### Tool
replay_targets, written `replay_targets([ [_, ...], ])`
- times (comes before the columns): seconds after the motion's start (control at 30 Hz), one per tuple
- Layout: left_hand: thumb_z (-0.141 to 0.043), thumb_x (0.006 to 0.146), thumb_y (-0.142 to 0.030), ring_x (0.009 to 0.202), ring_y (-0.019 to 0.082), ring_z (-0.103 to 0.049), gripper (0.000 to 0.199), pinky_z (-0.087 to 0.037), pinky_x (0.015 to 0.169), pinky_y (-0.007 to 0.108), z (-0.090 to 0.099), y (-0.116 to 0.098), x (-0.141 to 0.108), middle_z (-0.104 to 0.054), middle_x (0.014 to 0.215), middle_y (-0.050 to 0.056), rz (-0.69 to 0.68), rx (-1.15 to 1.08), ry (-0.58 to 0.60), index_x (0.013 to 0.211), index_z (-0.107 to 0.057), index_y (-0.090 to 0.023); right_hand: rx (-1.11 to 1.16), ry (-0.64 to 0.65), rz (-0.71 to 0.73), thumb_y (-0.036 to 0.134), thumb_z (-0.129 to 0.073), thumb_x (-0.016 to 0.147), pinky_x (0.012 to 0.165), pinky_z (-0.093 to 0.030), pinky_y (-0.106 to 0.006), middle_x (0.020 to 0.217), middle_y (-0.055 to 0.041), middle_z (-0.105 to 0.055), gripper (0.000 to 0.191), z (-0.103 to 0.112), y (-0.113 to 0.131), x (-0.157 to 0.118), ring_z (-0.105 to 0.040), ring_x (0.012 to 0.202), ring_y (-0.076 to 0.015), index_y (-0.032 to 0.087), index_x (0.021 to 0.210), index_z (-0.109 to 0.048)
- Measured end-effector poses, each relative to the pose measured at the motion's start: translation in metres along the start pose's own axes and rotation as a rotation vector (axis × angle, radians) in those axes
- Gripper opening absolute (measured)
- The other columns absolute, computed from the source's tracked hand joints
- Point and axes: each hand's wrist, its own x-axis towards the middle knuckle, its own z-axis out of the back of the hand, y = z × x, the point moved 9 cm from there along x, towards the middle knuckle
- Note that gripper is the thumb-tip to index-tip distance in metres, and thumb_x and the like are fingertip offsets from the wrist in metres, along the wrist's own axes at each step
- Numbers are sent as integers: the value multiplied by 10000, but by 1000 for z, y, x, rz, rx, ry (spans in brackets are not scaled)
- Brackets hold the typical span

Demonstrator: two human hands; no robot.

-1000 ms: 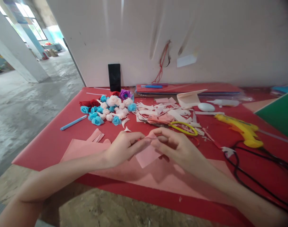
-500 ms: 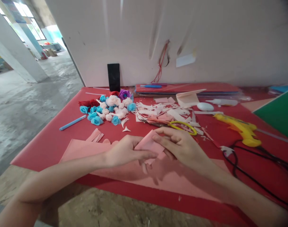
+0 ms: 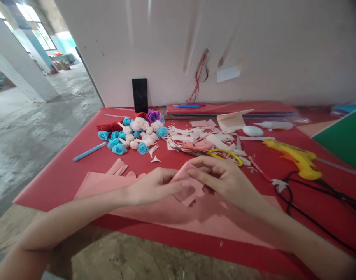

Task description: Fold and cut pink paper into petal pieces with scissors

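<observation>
Between my two hands is a small folded piece of pink paper (image 3: 187, 188), held just above the table. My right hand (image 3: 217, 175) pinches its upper right edge between thumb and fingers. On the other side, my left hand (image 3: 154, 186) grips the left edge, its thumb lying across the front and slightly blurred; its other fingers are partly hidden behind the paper. Beneath both hands lies a large sheet of pink paper (image 3: 239, 223). Scissors with yellow handles (image 3: 224, 153) rest just beyond my right hand, partly under paper scraps.
Paper flowers (image 3: 139, 124) in blue, white, red and purple cluster at the back left, beside a phone (image 3: 140, 95) leaning on the wall. Paper scraps (image 3: 195, 136) lie mid-table. A yellow glue gun (image 3: 294, 155) with a black cord sits right. A blue pen (image 3: 89, 151) lies left.
The folded pink paper has tilted, its lower part now showing further down. My left thumb has shifted up and left across it. My right hand keeps nearly the same place.
</observation>
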Motion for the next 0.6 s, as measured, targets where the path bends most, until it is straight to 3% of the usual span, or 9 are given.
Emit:
replay_targets([
  [0.13, -379, 860, -342, 515, 66, -402, 329, -329, 485, 182, 24, -16, -5, -449, 548, -42, -155, 265, -277, 635, -510, -141, 23, 49, -30, 311, -565, 783, 386, -331, -134, 475, 87, -453, 140, -10, -8, -1, -398, 397, -36, 199, 846, -512],
  [0.3, -379, 856, -208, 458, 45, -360, 247, -290, 446, 167, 25, -24, -11, -427, 514, -55, -270, 436, -368, 657, -512, -147, 137, 54, -74, 307, -624, 735, 387, -328, -142, 449, 110, -467, 265, -20, -18, -2, -422, 387, -47, 209, 854, -409],
  [0.5, -371, 864, -207, 469, 56, -458, 225, -341, 453, 169, 28, -26, -17, -515, 533, -35, -322, 504, -448, 687, -502, -160, 90, -5, -49, 374, -607, 742, 418, -359, -171, 461, 61, -487, 231, -18, -10, -4, -460, 420, -57, 171, 720, -499],
  [0.6, -376, 865, -203, 505, 66, -496, 128, -376, 478, 175, 28, -24, -17, -570, 599, -25, -350, 419, -426, 854, -499, -165, 91, -28, -36, 378, -624, 729, 414, -371, -172, 476, 57, -494, 239, -14, -6, -4, -475, 415, -56, 173, 681, -511],
])
